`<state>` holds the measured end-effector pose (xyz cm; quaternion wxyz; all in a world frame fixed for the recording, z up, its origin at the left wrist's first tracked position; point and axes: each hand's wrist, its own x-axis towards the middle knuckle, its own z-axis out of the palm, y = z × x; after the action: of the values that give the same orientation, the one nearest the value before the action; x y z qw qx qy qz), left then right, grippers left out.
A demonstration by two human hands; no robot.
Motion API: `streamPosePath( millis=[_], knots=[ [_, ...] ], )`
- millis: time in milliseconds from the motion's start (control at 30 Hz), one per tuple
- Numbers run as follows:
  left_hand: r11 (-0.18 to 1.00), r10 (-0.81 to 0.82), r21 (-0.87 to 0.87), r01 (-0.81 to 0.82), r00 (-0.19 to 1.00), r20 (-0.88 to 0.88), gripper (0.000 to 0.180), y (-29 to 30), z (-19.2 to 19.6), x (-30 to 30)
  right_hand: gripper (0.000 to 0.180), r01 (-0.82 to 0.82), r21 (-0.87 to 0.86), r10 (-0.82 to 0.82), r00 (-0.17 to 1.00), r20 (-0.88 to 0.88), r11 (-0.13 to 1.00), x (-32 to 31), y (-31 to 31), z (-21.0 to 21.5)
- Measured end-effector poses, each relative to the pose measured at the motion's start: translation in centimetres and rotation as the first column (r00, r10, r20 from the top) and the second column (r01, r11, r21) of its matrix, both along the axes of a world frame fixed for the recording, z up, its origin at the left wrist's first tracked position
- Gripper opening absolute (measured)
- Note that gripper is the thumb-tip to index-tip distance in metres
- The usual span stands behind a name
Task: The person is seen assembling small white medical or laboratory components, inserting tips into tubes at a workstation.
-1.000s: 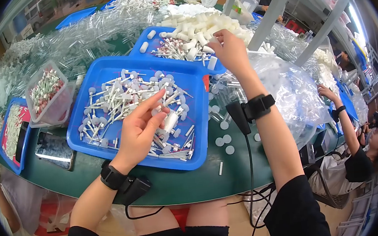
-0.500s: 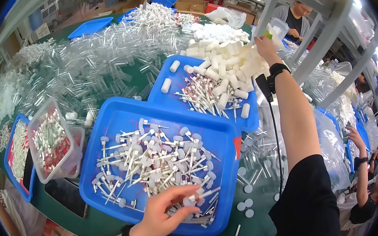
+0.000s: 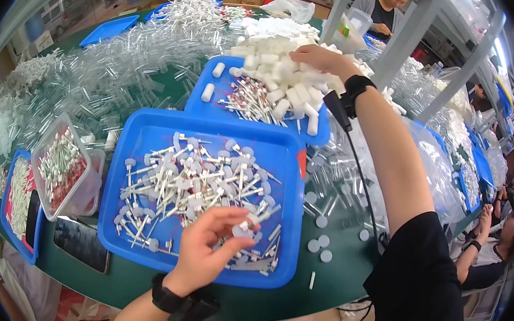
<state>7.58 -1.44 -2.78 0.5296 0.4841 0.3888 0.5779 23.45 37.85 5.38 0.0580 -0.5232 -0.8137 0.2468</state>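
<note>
My left hand (image 3: 206, 246) is over the near blue tray (image 3: 111, 193), its thumb and fingers pinching a small white part with a round frosted cap (image 3: 241, 230). In that tray lies a loose heap of thin white sticks with round frosted caps (image 3: 191, 179). My right hand (image 3: 325, 61) reaches over a pile of white foam cylinders (image 3: 282, 68), fingers stretched out to the left. Its fingertips are partly smeared, and I see nothing held in them. The foam spills into a second blue tray (image 3: 202, 107), beside a bunch of thin white and red sticks (image 3: 248, 99).
Clear plastic tubes (image 3: 130, 67) cover the far left of the green table. A clear tub of sticks (image 3: 63, 173) and a phone (image 3: 81, 242) are left. Round discs (image 3: 323, 241) lie right of the tray. A black cable (image 3: 360, 175) hangs by my right wrist. Grey posts (image 3: 405, 28) rise at right.
My right hand has moved left across the foam pile. The view has shifted, so the trays sit higher in it. My left hand keeps its pinch on the capped part.
</note>
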Motion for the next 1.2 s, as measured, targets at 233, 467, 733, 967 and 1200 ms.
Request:
streamPosePath(
  millis=[233,467,733,967,1200],
  knots=[
    [0.999,0.015,0.045,-0.015,1.0,0.011,0.03,-0.1,0.3,0.0,0.045,-0.138,0.105,0.144,0.988,-0.051,0.985,0.1,-4.3,-2.4],
    [0.996,0.053,0.073,-0.051,0.998,-0.017,0.019,0.6,-0.5,0.2,0.045,0.093,0.517,0.027,0.975,-0.22,0.851,2.0,-14.5,0.7],
    [0.969,0.184,0.158,-0.191,0.981,0.055,0.022,0.8,-1.0,-0.3,0.028,-0.036,0.115,0.096,0.819,-0.566,0.993,4.1,-32.7,-1.0],
    [0.954,0.195,0.236,-0.185,0.981,-0.019,0.022,0.5,-0.6,-0.2,0.024,-0.243,0.032,0.168,0.562,-0.81,0.969,4.7,-32.7,-5.4],
    [0.921,0.257,0.325,-0.213,0.961,-0.099,0.021,0.7,-0.9,-0.2,0.024,-0.246,0.066,0.197,0.557,-0.807,0.967,5.1,-33.0,-5.8]
  ],
)
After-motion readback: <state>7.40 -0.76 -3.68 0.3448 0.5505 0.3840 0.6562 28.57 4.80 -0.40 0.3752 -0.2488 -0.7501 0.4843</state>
